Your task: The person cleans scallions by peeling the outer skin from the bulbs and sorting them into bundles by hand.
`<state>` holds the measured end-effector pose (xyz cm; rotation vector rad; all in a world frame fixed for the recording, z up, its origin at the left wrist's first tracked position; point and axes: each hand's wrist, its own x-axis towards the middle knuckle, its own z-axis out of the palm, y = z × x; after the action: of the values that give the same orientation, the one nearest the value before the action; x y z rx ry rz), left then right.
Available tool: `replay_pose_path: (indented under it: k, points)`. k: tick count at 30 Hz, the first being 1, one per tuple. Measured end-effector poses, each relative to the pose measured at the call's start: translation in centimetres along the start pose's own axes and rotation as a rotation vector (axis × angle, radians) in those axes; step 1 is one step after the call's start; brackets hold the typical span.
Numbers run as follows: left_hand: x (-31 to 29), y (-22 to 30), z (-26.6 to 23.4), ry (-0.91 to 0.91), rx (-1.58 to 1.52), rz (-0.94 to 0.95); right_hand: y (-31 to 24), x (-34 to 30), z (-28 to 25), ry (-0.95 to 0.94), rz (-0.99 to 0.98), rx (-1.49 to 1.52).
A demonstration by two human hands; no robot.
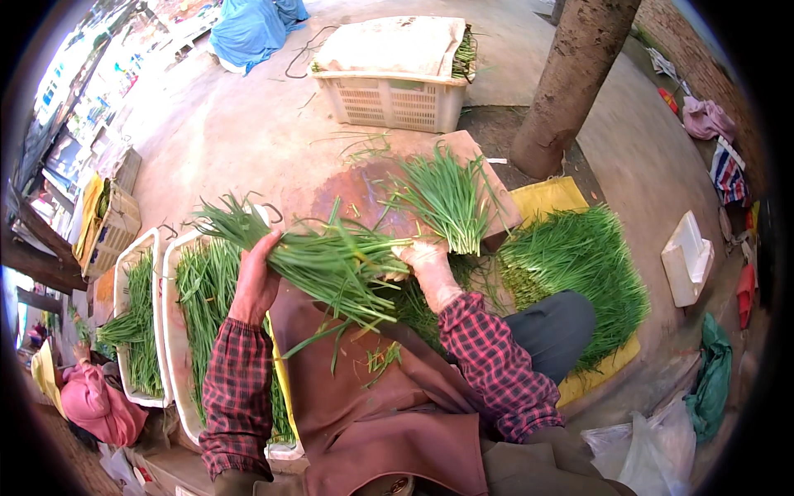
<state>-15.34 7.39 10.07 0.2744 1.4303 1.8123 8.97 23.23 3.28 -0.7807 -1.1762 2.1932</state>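
Note:
A loose bunch of garlic chives [339,256] stretches sideways above my lap. My left hand [258,277] is closed round its leafy end, and some blades droop over my brown apron [331,372]. At the pale stem ends, my right hand [430,266] pinches the bunch, its fingertips partly covered by stems. Just beyond the right hand, a neat bundle of chives [451,198] lies on a low board [496,194]. A few loose trimmings [383,360] rest on the apron.
Right of my knee, a big stack of chives [579,281] lies on yellow cloth [550,197]. Long white crates [171,289] of chives stand at left. Ahead are a covered crate [389,99] and a tree trunk [571,91]. A person in pink [95,401] is at far left.

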Motion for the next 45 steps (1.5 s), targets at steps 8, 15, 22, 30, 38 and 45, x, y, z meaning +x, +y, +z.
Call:
replay_pose_path:
  k: [8, 15, 22, 30, 38, 45]
  points:
    - [-0.5, 0.4, -0.1, 0.111, 0.039, -0.031, -0.7, -3.5, 2.2, 0.056, -0.125, -0.124]
    - [-1.0, 1.5, -2.0, 0.071, -0.023, -0.055, -1.1, -4.9, 1.0, -0.018, -0.215, -0.274]
    - [-1.3, 1.4, -2.2, 0.116, -0.023, -0.035, -5.5, -6.3, 3.1, -0.107, -1.177, -1.309]
    - [-0.4, -0.8, -1.7, 0.056, 0.020, -0.065, -2.3, -3.6, 4.8, -0.142, -1.286, -1.327]
    - [0.3, 0.8, -6.9, 0.125, -0.190, -0.082, 2.7, -5.3, -7.1, 0.196, -0.378, -1.609]
    - [-0.8, 1.4, -6.1, 0.112, -0.129, -0.005, -2.0, -6.9, 1.8, 0.037, -0.430, -0.664]
